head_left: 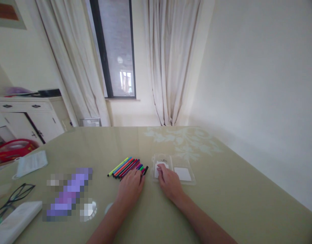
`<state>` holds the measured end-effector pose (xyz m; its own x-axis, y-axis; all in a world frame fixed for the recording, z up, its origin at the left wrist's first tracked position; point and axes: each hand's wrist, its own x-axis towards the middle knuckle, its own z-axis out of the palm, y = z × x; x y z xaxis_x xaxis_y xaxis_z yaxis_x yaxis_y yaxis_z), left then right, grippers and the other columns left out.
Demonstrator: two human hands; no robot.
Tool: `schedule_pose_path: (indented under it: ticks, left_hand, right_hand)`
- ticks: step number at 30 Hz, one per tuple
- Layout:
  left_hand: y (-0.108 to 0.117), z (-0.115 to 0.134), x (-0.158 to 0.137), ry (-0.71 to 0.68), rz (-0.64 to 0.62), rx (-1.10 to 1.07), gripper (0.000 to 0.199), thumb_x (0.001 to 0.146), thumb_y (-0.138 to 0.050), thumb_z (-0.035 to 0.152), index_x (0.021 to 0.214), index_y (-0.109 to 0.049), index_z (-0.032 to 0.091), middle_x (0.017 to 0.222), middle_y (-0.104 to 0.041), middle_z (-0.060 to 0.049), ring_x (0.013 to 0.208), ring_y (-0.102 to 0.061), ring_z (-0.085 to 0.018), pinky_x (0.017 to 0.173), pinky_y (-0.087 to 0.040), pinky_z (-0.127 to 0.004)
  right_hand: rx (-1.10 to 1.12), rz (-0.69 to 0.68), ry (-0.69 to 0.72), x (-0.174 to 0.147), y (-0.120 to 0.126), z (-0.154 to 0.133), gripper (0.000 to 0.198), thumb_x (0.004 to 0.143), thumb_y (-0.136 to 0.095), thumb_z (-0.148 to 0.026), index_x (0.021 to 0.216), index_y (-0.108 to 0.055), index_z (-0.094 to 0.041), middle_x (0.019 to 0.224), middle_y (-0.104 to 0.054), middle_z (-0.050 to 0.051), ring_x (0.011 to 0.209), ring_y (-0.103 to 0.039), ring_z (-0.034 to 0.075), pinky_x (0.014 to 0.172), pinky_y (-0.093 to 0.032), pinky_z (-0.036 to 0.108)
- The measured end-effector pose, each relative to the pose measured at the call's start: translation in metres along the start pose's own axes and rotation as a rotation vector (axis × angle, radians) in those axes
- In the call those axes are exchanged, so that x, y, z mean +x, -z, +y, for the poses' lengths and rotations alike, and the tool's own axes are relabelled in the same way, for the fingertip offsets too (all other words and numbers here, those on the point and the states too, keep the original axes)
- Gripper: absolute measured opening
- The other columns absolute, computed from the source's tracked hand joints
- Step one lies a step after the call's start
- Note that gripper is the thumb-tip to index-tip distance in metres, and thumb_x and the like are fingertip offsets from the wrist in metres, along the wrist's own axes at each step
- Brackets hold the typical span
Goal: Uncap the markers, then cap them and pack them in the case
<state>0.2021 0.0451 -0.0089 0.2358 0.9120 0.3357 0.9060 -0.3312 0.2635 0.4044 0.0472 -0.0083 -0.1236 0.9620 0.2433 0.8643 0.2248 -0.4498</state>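
Note:
Slim felt-tip pens (124, 166) in many colours lie slanted side by side on the table, left of centre. My left hand (130, 184) is closed over their near right end, its fingers bent down around the pens and partly hidden. One black-capped pen (146, 169) juts out beside these fingers. To the right, a clear plastic case (193, 178) lies unfolded flat, with a white card (182, 174) in its right half and white paper (164, 164) in its left. My right hand (170, 183) reaches onto the left half, fingers together and curled at the paper and the case; its fingertips are partly hidden.
On the left of the glossy table (209, 203) lie a face mask (32, 162), black-framed glasses (21, 193), a white box-like object (17, 220) and a blurred-out purple item (69, 193). A wall (260, 101) runs along the right edge; curtains (168, 61) hang beyond the table.

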Motion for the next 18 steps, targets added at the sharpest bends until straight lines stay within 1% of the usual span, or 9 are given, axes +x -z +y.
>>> schedule_pose_path:
  ticks: [3,5,6,8,10,12,14,18]
  left_hand:
    - [0.003,0.002,-0.001,0.020,0.056,-0.180,0.023,0.101,-0.048,0.032,0.090,-0.066,0.023,0.093,-0.073,-0.006,0.089,-0.070,-0.024,0.080,-0.053,-0.035]
    - [0.004,0.006,-0.001,0.025,0.073,-0.336,0.027,0.104,-0.046,0.038,0.095,-0.067,0.023,0.090,-0.073,-0.005,0.083,-0.070,-0.023,0.077,-0.053,-0.034]
    - [0.004,0.009,-0.001,0.021,0.078,-0.403,0.028,0.104,-0.046,0.040,0.098,-0.067,0.023,0.089,-0.072,-0.005,0.081,-0.070,-0.022,0.076,-0.053,-0.034]
    - [0.003,0.016,-0.002,-0.008,0.090,-0.496,0.029,0.104,-0.048,0.044,0.101,-0.068,0.023,0.091,-0.072,-0.005,0.081,-0.069,-0.022,0.075,-0.054,-0.033]
    - [0.000,0.024,-0.004,-0.055,0.094,-0.545,0.028,0.104,-0.049,0.044,0.103,-0.068,0.024,0.094,-0.071,-0.005,0.082,-0.069,-0.021,0.075,-0.055,-0.033]
    - [-0.003,0.032,-0.007,-0.077,0.097,-0.574,0.026,0.104,-0.049,0.044,0.107,-0.067,0.025,0.097,-0.069,-0.005,0.083,-0.068,-0.021,0.076,-0.055,-0.033]
    - [-0.005,0.037,-0.010,-0.054,0.107,-0.585,0.027,0.106,-0.045,0.043,0.113,-0.064,0.025,0.101,-0.069,-0.005,0.087,-0.068,-0.021,0.080,-0.056,-0.034]
    - [-0.012,0.045,-0.014,-0.021,0.092,-0.526,0.033,0.108,-0.036,0.042,0.119,-0.059,0.022,0.109,-0.067,-0.009,0.101,-0.067,-0.024,0.088,-0.056,-0.038]
  right_hand:
    - [-0.014,-0.015,-0.039,0.000,0.006,-0.001,0.032,0.104,-0.041,-0.027,0.127,-0.063,-0.022,0.095,-0.079,0.007,0.090,-0.074,0.022,0.076,-0.044,0.026]
    - [0.041,-0.025,-0.066,-0.003,0.011,-0.003,0.031,0.105,-0.042,-0.033,0.121,-0.066,-0.023,0.090,-0.078,0.006,0.085,-0.074,0.022,0.073,-0.043,0.027]
    - [0.121,-0.024,-0.068,-0.004,0.013,-0.004,0.032,0.106,-0.041,-0.037,0.117,-0.068,-0.024,0.088,-0.078,0.006,0.084,-0.073,0.022,0.074,-0.044,0.027]
    - [0.398,-0.030,-0.058,-0.006,0.016,-0.005,0.037,0.105,-0.042,-0.048,0.105,-0.069,-0.023,0.089,-0.077,0.005,0.084,-0.072,0.021,0.074,-0.046,0.027]
    - [0.739,-0.056,-0.063,-0.006,0.015,-0.006,0.041,0.100,-0.050,-0.058,0.093,-0.067,-0.022,0.086,-0.075,0.005,0.082,-0.071,0.020,0.072,-0.050,0.028]
    - [0.997,-0.069,-0.087,-0.002,0.014,-0.006,0.044,0.091,-0.060,-0.063,0.086,-0.066,-0.020,0.081,-0.071,0.004,0.077,-0.069,0.021,0.067,-0.051,0.029]
    - [1.132,-0.010,-0.125,0.004,0.013,-0.003,0.047,0.085,-0.067,-0.066,0.085,-0.067,-0.019,0.075,-0.068,0.003,0.070,-0.066,0.019,0.062,-0.050,0.028]
    - [1.231,0.165,-0.207,0.013,0.020,0.006,0.053,0.079,-0.071,-0.069,0.093,-0.073,-0.018,0.071,-0.066,0.002,0.061,-0.059,0.015,0.058,-0.047,0.027]
